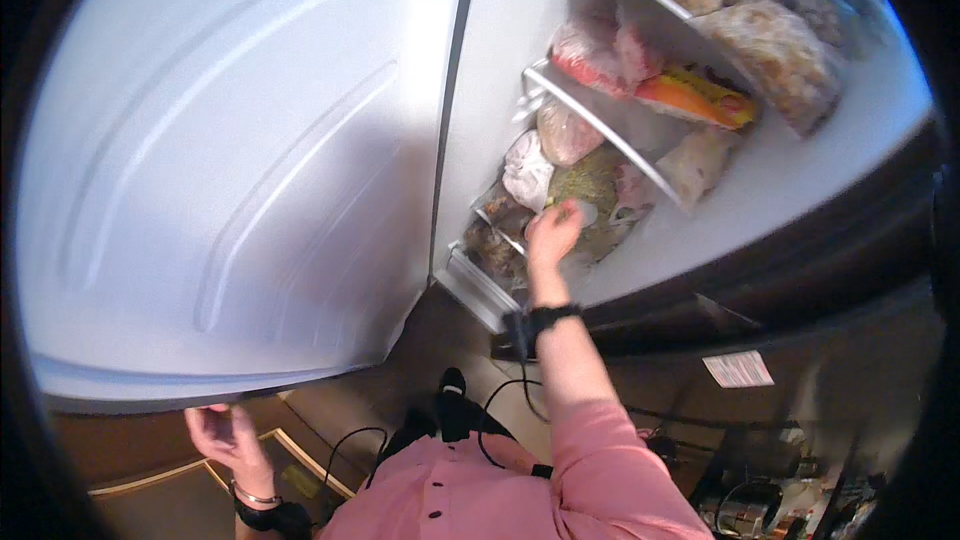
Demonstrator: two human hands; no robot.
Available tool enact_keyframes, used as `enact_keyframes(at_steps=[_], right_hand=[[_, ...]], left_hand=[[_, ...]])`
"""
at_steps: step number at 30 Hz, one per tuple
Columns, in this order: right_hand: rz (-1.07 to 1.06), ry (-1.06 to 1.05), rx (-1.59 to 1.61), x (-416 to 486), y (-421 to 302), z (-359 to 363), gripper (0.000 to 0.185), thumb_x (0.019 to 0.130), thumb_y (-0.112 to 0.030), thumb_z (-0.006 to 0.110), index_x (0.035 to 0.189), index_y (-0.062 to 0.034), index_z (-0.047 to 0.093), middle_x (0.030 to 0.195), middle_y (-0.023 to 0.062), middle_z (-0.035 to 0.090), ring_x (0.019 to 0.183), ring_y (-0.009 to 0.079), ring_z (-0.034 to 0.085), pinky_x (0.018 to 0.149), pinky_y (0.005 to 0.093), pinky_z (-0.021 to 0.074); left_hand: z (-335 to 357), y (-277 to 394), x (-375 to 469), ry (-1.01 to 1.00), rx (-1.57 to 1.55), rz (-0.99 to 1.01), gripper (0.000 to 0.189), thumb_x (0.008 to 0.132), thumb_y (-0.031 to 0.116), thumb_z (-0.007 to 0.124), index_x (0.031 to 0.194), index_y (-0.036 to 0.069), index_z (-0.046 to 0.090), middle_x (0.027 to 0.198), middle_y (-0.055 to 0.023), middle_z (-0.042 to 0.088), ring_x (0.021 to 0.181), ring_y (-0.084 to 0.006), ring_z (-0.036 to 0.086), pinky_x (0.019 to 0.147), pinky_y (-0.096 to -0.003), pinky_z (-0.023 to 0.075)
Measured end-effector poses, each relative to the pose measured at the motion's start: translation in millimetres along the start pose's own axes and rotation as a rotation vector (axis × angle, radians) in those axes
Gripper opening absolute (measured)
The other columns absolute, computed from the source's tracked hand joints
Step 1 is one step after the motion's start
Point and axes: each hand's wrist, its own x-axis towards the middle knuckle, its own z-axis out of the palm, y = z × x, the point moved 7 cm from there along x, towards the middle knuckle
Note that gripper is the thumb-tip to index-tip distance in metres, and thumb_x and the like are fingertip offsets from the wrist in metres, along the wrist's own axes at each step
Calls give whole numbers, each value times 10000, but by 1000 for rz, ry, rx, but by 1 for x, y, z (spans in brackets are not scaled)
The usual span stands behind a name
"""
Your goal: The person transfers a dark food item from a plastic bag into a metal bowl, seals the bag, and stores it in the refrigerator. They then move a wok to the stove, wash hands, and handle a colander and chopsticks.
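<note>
An upright freezer stands open before me, its white door [247, 165] swung out to the left. My left hand [229, 439] is at the outer edge of that door, fingers curled against it. My right hand [555, 232] reaches into the lower part of the freezer, slightly blurred, with its fingers bent. Close to its fingertips is a translucent piece of plastic [589, 214]; whether the fingers grip it I cannot tell. Just beyond lie a bag of green food [581, 184] and a knotted white bag [529, 171]. A bag of pinkish food [568, 133] rests behind them.
White-edged shelves [611, 139] hold a yellow-orange packet [701, 99], red-and-clear bags [589, 56] and large bags of pale pieces [776, 52]. Dark-coloured food [495, 240] fills the bottom compartment. Black cables [491, 397] hang near my body. Cluttered items [750, 506] stand at lower right.
</note>
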Motion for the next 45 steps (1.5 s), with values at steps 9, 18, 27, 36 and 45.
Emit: enact_keyframes(at_steps=[9,18,27,36,45], right_hand=[[362,-985,464,-147,-76,-97,226,936,-226,487,970,-14,557,681,13,578,546,65,510,502,200,414],[330,-1011,448,-131,-121,-242,204,923,-191,513,932,2,581,709,27,593,617,68,535,586,202,450],[244,-911,376,-123,-120,-381,152,902,-109,529,926,30,587,696,31,595,624,65,535,599,201,447],[282,-675,405,-119,-94,-458,125,883,-125,564,893,-8,608,657,27,591,585,75,529,558,209,433],[448,-403,370,-129,-57,-506,137,887,-108,561,861,19,605,655,64,606,556,90,546,519,214,449]], left_hand=[[24,71,-27,-404,284,515,219,573,88,580,789,48,568,898,-147,536,877,-349,498,785,-453,360],[60,115,-67,-475,234,846,202,580,153,617,758,66,579,1112,-212,540,966,-369,483,806,-426,373],[123,188,-115,-592,239,951,141,647,111,600,736,19,541,1094,-191,541,907,-309,509,861,-469,373],[205,233,-147,-659,203,1146,139,672,128,608,752,17,582,963,-122,538,1014,-283,476,967,-557,283],[252,256,-150,-752,-52,1140,124,697,98,589,772,0,573,937,-133,556,1046,-319,491,937,-507,340]])
